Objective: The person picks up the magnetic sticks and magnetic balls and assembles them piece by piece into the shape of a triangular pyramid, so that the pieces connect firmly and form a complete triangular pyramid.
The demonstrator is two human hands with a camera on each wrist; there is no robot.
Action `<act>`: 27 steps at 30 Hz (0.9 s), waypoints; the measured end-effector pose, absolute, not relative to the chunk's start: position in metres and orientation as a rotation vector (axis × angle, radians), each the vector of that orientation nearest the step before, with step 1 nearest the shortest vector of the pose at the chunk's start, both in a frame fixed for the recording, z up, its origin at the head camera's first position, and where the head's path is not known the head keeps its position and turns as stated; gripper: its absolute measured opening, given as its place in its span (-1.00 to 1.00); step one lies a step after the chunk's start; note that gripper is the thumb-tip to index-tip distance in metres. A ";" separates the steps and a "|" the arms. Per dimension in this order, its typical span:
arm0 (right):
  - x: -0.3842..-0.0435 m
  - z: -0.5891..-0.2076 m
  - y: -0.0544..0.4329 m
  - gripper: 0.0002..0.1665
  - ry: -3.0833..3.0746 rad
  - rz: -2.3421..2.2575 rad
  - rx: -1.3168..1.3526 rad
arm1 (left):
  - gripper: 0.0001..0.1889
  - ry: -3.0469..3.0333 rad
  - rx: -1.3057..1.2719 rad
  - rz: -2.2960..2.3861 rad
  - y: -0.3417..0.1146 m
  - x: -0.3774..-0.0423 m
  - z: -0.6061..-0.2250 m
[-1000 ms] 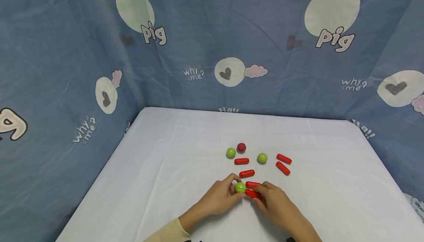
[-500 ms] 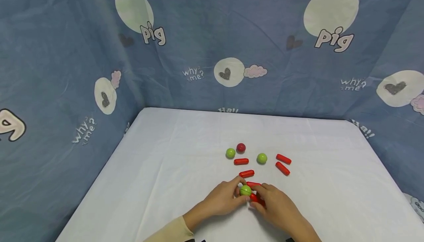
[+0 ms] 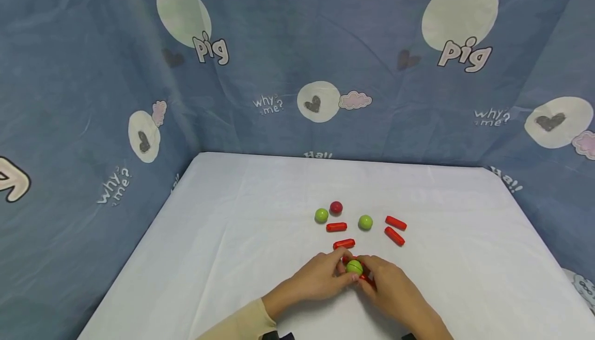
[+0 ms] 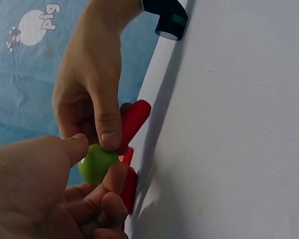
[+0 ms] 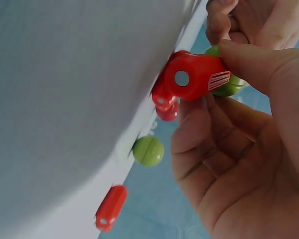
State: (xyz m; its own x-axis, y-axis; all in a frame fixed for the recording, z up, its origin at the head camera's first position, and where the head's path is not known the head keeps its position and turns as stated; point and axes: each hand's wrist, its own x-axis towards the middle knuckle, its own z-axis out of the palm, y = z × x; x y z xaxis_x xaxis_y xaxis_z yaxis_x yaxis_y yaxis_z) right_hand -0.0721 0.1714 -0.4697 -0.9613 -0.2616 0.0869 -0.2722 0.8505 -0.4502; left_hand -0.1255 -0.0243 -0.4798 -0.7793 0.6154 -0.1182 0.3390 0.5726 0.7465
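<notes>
So, well behind the seamed green ball (image 3: pixel 354 267), a blue printed backdrop (image 3: pixel 279 61) is hanging, while a white-covered table (image 3: pixel 260 200) is spreading all around it. Left of this ball, the left hand (image 3: pixel 321 277) is angling out of a beige sleeve (image 3: pixel 241 324), its thumb and fingers curling inward and pinching the ball, which is filling the gap between them. Right of it, the right hand (image 3: pixel 392 286) is slanting in with thumb and fingers bent round a red rod (image 5: pixel 194 77); it is gripping this rod up against the ball, one end showing a silvery disc. Just beyond the ball another red rod (image 3: pixel 346 259) is lying, and the fingers are blocking part of it. Farther past the ball, slightly left, a third rod (image 3: pixel 344 244) and a fourth rod (image 3: pixel 337 227) are lying one behind the other; beyond and right, two slanted rods (image 3: pixel 394 236) are resting near each other. Farthest past the ball, a loose green ball (image 3: pixel 322 215) and a dark red ball (image 3: pixel 336 207) are sitting close together leftward, with another green ball (image 3: pixel 365 222) sitting slightly rightward.
</notes>
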 end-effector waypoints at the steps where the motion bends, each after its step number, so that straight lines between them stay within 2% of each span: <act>1: -0.072 -0.469 0.173 -0.58 -3.002 0.751 0.414 | -0.67 2.449 0.778 1.047 -0.024 -0.126 -0.480; 9: -0.076 -0.462 0.188 -0.55 -3.045 0.783 0.184 | -0.65 2.636 0.863 0.926 -0.021 -0.132 -0.484; 18: -0.078 -0.464 0.201 -0.61 -3.058 0.769 0.093 | -0.60 2.796 0.931 0.649 -0.013 -0.136 -0.493; 27: -0.078 -0.464 0.207 -0.60 -3.036 0.753 0.076 | -0.80 2.934 0.993 0.466 -0.008 -0.137 -0.497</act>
State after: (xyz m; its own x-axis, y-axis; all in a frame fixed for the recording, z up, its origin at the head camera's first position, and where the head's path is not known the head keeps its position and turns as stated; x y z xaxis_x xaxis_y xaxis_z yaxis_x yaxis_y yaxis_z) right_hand -0.0785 0.2069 -0.4643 -0.9987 -0.0442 0.0243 -0.0505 0.8828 -0.4670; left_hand -0.1369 -0.0082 -0.4974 -0.7991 0.5950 0.0857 0.5922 0.7548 0.2819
